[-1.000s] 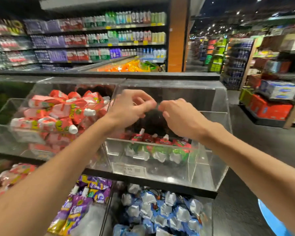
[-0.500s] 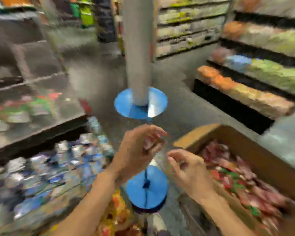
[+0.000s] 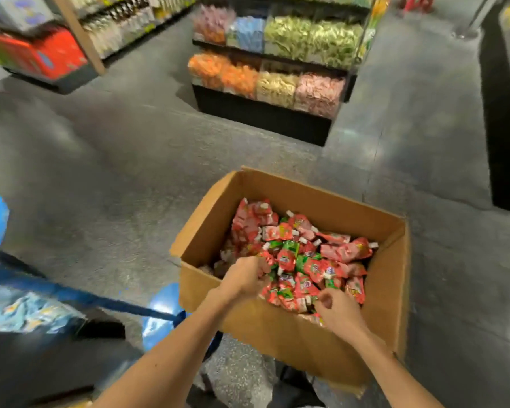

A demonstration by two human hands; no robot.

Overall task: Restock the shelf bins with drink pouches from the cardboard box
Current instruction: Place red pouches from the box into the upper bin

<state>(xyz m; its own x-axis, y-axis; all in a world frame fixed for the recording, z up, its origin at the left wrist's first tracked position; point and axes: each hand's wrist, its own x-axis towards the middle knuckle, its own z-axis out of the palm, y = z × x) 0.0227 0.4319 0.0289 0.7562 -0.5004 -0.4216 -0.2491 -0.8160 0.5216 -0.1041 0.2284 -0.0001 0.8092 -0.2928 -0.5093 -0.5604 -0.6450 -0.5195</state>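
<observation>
An open cardboard box stands on the floor in front of me, filled with red and green drink pouches with white caps. My left hand reaches over the near left wall into the heap, its fingers curled in among the pouches. My right hand is over the pouches by the near wall, fingers curled with the thumb against the forefinger; whether it holds a pouch is hidden. A shelf bin of blue pouches shows blurred at the lower left.
A blue post base and a blue belt lie left of the box. A black display of snack bins stands across the grey floor, with more shelves at the far left and right.
I have turned from the clear shelf bins to the box on the floor. Both hands have dropped from the upper bin's edge into the box among the pouches.
</observation>
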